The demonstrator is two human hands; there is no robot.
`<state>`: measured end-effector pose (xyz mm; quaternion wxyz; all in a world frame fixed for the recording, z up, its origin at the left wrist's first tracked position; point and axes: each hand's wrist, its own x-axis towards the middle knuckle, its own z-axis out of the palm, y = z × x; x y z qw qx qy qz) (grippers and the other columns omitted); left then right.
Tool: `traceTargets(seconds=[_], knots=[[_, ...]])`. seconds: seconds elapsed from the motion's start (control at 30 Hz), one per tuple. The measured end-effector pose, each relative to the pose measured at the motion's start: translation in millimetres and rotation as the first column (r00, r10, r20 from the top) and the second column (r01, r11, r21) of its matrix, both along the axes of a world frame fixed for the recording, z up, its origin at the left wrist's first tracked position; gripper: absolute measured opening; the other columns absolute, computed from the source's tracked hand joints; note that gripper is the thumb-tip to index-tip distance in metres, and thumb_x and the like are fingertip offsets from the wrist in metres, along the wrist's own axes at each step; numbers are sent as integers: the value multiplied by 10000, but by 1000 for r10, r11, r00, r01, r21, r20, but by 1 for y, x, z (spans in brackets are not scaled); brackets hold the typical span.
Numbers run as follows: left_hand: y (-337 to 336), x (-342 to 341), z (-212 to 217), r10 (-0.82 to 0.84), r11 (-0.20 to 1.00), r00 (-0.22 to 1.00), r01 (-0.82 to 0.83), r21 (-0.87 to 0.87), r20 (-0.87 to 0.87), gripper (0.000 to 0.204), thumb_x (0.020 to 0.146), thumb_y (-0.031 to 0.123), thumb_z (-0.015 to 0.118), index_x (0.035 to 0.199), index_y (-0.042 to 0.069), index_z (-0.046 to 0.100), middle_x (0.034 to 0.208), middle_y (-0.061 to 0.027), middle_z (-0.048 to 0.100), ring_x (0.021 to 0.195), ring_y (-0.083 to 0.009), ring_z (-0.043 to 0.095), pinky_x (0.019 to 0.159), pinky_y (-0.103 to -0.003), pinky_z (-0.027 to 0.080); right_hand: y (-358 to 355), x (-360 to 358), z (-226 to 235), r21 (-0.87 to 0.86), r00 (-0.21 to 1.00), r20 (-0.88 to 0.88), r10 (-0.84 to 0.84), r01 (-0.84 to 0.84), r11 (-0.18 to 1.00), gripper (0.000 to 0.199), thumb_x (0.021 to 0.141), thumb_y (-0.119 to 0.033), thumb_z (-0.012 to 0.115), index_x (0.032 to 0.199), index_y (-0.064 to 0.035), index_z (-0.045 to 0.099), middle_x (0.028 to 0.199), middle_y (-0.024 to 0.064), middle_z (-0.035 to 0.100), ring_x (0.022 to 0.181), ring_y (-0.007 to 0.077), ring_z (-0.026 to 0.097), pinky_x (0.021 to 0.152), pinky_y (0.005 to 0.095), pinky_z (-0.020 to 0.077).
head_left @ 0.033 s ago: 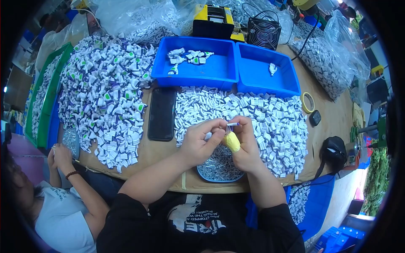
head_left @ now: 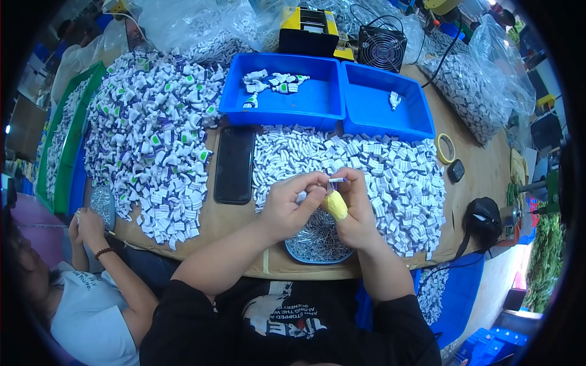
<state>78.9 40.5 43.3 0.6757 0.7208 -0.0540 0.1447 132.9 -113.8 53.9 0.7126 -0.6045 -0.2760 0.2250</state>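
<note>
Head view: nearest the body, a shallow round dish (head_left: pixel 317 244) full of small metal pins is seen on the desk (head_left: pixel 482 171), right under the hands. The left hand (head_left: pixel 292 204) and right hand (head_left: pixel 353 204) are held together above it, and a small white part (head_left: pixel 336 180) is pinched between the fingers of both, a yellow-wrapped finger (head_left: pixel 334 206) included. Just beyond, a pile of white parts (head_left: pixel 390 177) is spread out, with a black phone (head_left: pixel 234 165) beside it and a bigger heap of white, green and purple pieces (head_left: pixel 152 140) off to the left. Farther back, two blue bins are set side by side: a handful of white-green pieces is held in the left bin (head_left: pixel 278 110), a single piece in the right bin (head_left: pixel 384 119). A tape roll (head_left: pixel 446 148) is seen to the right. Compared with the earlier frame, nothing is found changed; hands and bins are placed the same.
</note>
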Motion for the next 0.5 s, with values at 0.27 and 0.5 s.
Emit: traceTargets(seconds=[0.27, 0.5], knots=[[-4, -2, 3, -19, 996, 999, 16, -86, -27, 328, 954, 283, 541, 1082, -17, 579, 809, -13, 603, 600, -29, 503, 529, -181, 401, -1, -2, -1, -16, 1000, 14, -10, 10, 1000, 349, 899, 23, 509, 1186, -75, 336, 923, 56, 503, 784, 75, 496, 661, 221, 413], [-4, -1, 2, -43, 997, 998, 39, -70, -56, 317, 960, 283, 529, 1074, -7, 590, 786, -8, 596, 596, -32, 503, 525, -181, 400, -2, -3, 2, -27, 1000, -23, -12, 11, 1000, 330, 903, 14, 510, 1167, -73, 332, 914, 61, 512, 787, 81, 509, 660, 225, 423]])
